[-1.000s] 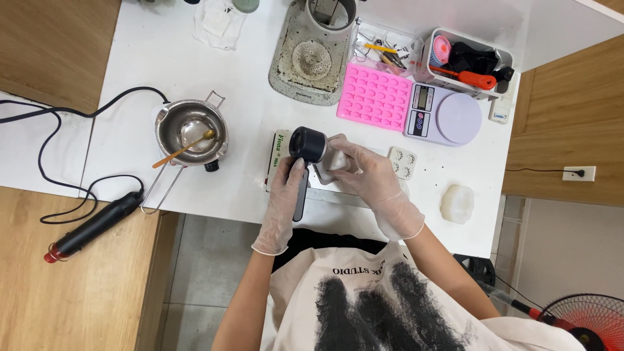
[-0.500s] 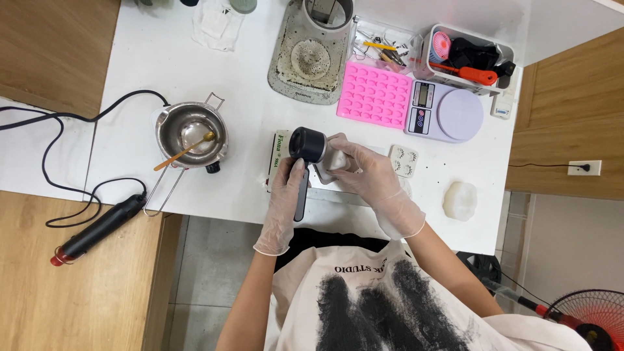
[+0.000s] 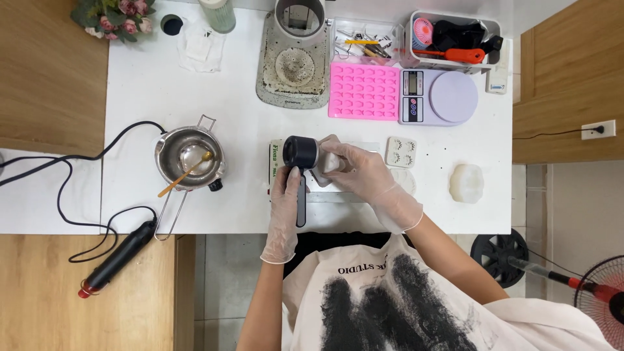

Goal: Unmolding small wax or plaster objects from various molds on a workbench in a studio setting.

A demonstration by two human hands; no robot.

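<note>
Both of my hands wear thin clear gloves. My left hand point(image 3: 286, 201) grips the long handle of a black scoop-like cup point(image 3: 300, 153) held just over a small box point(image 3: 278, 162) at the table's front. My right hand point(image 3: 361, 175) rests beside the cup's head with a small white piece point(image 3: 330, 162) pinched in its fingers. The white table point(image 3: 195, 78) lies under both hands.
A metal pot point(image 3: 188, 156) with a wooden stick stands to the left, its black cable trailing to a heat gun point(image 3: 117, 260). Behind are a pink mould point(image 3: 364, 91), a lilac scale point(image 3: 448, 97), a grey machine point(image 3: 294, 65), two bins, small white moulds point(image 3: 401, 153) and a white lump point(image 3: 466, 183).
The view has shifted slightly; the hands, the black cup and the white piece stay in the same pose over the box.
</note>
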